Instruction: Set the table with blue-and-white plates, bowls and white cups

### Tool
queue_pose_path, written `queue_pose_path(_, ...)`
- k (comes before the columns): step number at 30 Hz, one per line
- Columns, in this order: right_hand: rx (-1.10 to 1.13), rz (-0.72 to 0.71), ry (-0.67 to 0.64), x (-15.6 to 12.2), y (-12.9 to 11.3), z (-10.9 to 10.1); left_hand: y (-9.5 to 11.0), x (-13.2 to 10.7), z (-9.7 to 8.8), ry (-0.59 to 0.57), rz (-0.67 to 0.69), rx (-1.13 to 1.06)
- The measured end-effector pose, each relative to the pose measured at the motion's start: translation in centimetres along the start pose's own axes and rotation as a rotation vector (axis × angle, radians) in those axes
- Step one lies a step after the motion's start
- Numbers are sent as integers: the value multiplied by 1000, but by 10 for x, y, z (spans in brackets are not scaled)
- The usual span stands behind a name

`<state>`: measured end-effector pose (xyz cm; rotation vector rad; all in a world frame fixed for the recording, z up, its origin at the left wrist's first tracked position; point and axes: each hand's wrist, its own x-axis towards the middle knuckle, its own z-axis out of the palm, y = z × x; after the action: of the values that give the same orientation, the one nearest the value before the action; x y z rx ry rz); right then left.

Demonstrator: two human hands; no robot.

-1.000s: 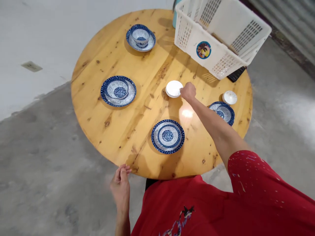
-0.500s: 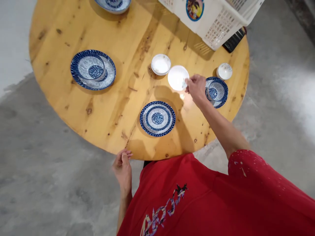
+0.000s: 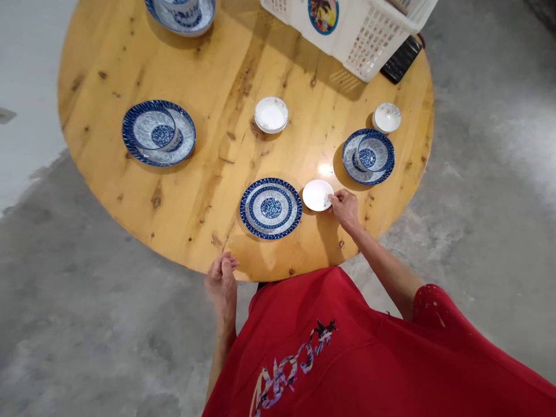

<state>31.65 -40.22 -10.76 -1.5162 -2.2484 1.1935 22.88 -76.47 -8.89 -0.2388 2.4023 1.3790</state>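
My right hand [image 3: 344,208] pinches the right rim of a small white saucer [image 3: 317,196] between thumb and fingers. This saucer is just right of a blue-and-white patterned plate [image 3: 271,208] near the table's front edge. My left hand [image 3: 222,275] rests at that edge, its fingers loosely curled together with nothing visible in them. Beyond the saucer, to the right, a patterned bowl [image 3: 372,155] sits in a blue-rimmed plate [image 3: 350,147]. A small stack of white saucers [image 3: 271,114] lies farther back.
A white plastic basket [image 3: 343,35] stands at the back right, beside a black object [image 3: 402,59]. At right is a small white bowl [image 3: 387,117]. Leftward, a blue-rimmed dish [image 3: 187,139] holds a bowl [image 3: 152,127]. More dishware [image 3: 195,26] sits at the back left.
My right hand has brought the white saucer from beside the stack toward me, down to the patterned plate's right side. My left hand has stayed at the table edge. The view has shifted slightly.
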Motion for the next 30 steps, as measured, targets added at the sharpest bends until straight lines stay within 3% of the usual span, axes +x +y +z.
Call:
queue_pose_path(12,35,-19,11,1,5,5,-10,-9,10,-51,-9,23)
queue_pose_path(30,33,4,43,1,6,6,-19,-10,6,-69,-6,49)
